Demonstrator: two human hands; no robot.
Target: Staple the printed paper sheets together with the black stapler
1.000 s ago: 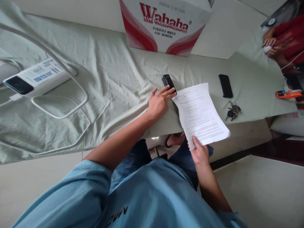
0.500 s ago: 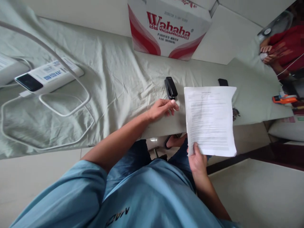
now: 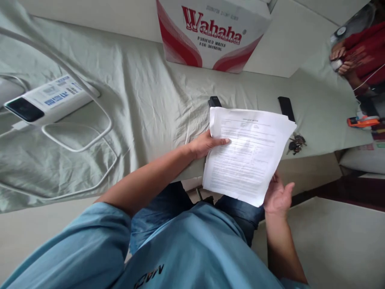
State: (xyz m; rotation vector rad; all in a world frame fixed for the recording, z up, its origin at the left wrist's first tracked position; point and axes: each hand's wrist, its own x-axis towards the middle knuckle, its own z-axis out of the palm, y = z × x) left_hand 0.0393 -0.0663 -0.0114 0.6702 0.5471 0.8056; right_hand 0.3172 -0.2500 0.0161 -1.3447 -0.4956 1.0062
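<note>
A small stack of printed papers point(image 3: 245, 160) is held over the front edge of the cloth-covered table. My left hand point(image 3: 206, 144) grips its left side, thumb on top and the fingers hidden underneath. At the lower right edge of the sheets is my right hand point(image 3: 278, 196), open, with its thumb spread away; some fingertips reach behind the paper. The black stapler point(image 3: 214, 101) lies just beyond the top left corner of the stack, mostly covered by it.
A Wahaha water carton point(image 3: 212, 36) stands at the back. On the left are a white power bank point(image 3: 52, 98) and a looped cable point(image 3: 110, 124). Right of the papers lie a black phone point(image 3: 286, 108) and keys point(image 3: 297, 143). Another person's hands point(image 3: 341, 62) are at the far right.
The papers have moved left, from my right hand into my left, and now cover most of the stapler. My right hand has loosened its hold and opened. The keys have come into fuller view.
</note>
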